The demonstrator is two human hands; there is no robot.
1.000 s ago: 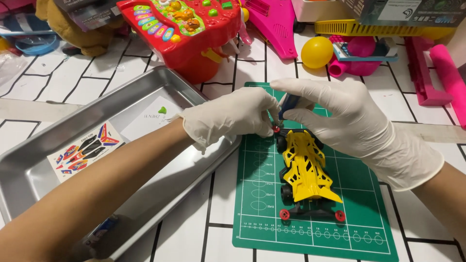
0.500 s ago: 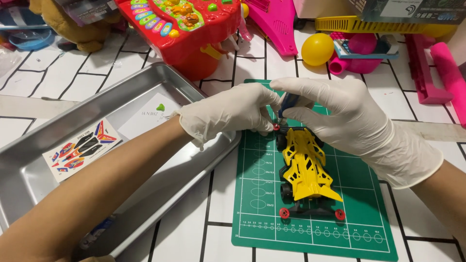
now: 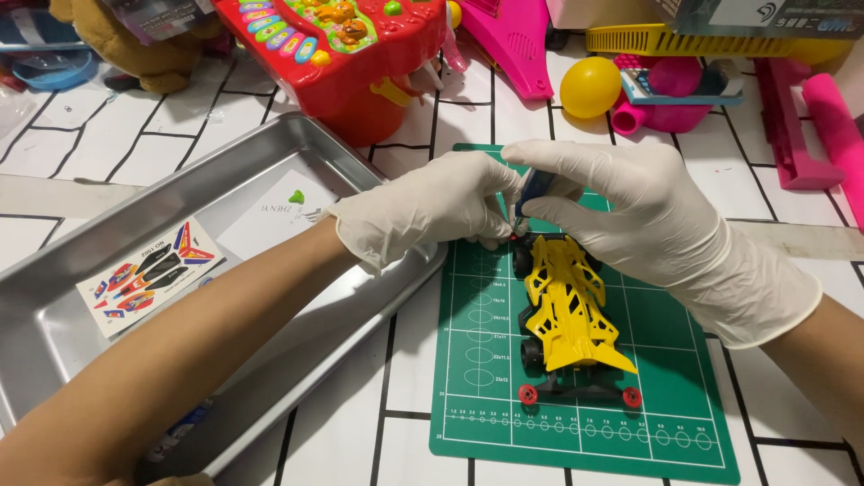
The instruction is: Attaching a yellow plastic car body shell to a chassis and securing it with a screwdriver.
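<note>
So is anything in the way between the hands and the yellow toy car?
Nothing visible. The left hand and right hand are already at the far end of the yellow toy car on the green mat, and the right hand pinches a small dark tool there.

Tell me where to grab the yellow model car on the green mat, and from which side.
Probably grip the yellow model car across its narrow middle, from above. Its flanks there are bare, while both gloved hands, left hand and right hand, crowd the far end and small red rollers jut from the near end.

Shiny metal tray point(image 3: 117, 202), glossy plastic car point(image 3: 569, 310)
</note>
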